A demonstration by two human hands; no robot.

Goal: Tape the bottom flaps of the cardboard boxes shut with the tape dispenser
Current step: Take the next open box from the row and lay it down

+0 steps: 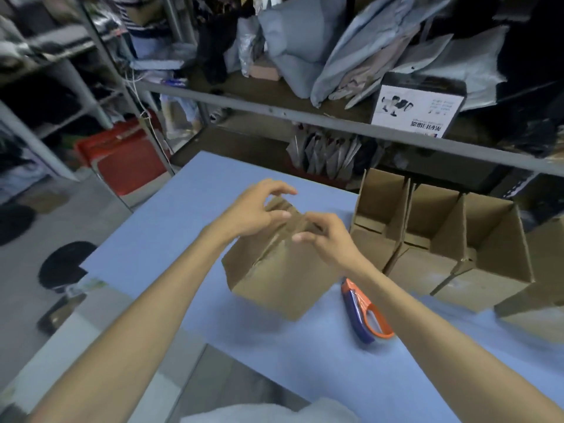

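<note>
A person's left hand (256, 212) curls over a flap of the cardboard box (274, 279) on the blue counter (189, 215). The right hand (331, 242), close beside, touches the flaps with bent fingers, its grip blurred. The tape dispenser (363, 312) lies beneath the right forearm. Open boxes (488, 239) stand right of the hands, a cluttered shelf (274, 96) beyond.

Bare blue table (171, 239) gives passage left of and nearer than the middle cardboard box (274, 279), whereas the tape dispenser (363, 312) just right of it, the open boxes (442, 239) further right and the far shelf rail (274, 112) stand in the way.
</note>
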